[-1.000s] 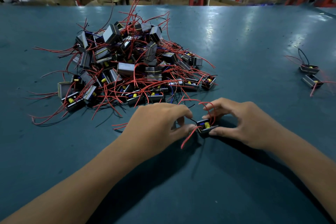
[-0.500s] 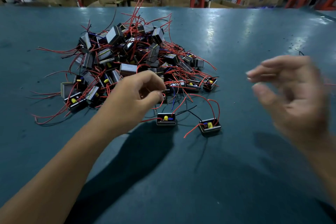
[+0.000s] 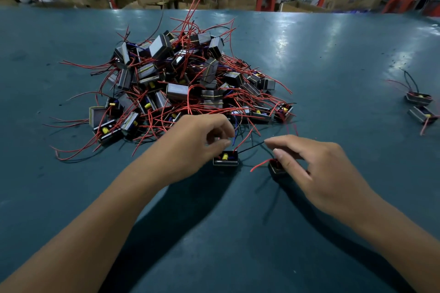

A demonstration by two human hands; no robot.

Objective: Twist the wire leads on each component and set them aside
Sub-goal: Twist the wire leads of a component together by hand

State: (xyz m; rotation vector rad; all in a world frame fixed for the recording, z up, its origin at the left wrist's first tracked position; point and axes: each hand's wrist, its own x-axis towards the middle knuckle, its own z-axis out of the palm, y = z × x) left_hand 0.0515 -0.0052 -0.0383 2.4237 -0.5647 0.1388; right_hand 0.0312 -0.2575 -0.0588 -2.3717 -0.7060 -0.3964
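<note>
Brought back down, the right hand pinches a black lead, the left hand pinches red ones; two components are set aside, the pile remains.

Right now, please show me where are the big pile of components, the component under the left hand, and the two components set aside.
pile of components (image 3: 181,83), head view, on a grey box mid-heap
component near left hand (image 3: 225,159), head view, on its open top
set-aside components (image 3: 419,98), head view, on the farther one's body

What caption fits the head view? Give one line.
Both hands work two small components beside a pile of red-wired parts.
</note>
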